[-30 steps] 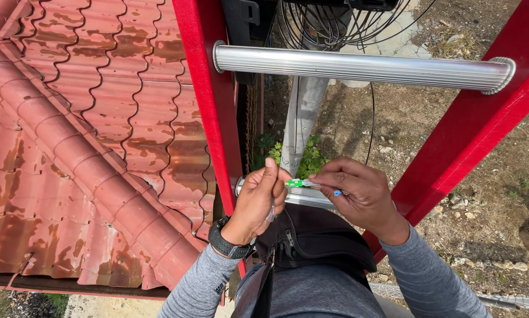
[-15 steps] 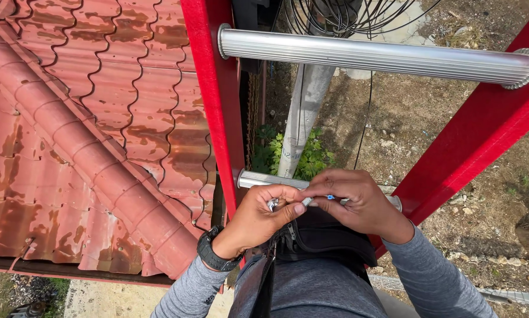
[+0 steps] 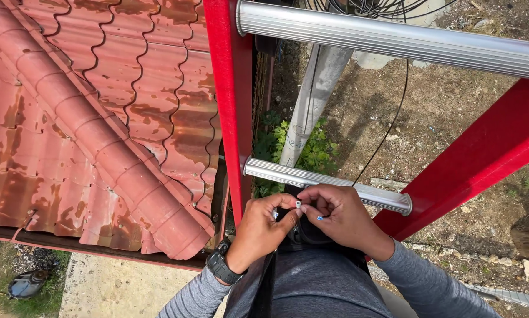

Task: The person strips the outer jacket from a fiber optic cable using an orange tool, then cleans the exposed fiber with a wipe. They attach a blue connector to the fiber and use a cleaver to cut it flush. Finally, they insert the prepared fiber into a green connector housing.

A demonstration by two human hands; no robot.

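While pinching a small white piece [image 3: 298,204], left hand [image 3: 264,227], right hand [image 3: 341,217] — fingertips touching

Lighting: bright, even daylight; sun from above, mild rather than harsh; soft shadow beneath the lower ladder rung [image 3: 326,183] and along the roof edge [image 3: 99,250]; pale glare streaks along the upper aluminium rung [image 3: 394,41]; red rails [image 3: 232,100] saturated, not clipped. Sharpness: good over hands and tiled roof [image 3: 88,118]; ground [image 3: 453,112] slightly softer. Distortion: rungs splay toward the frame edges; no motion blur visible.
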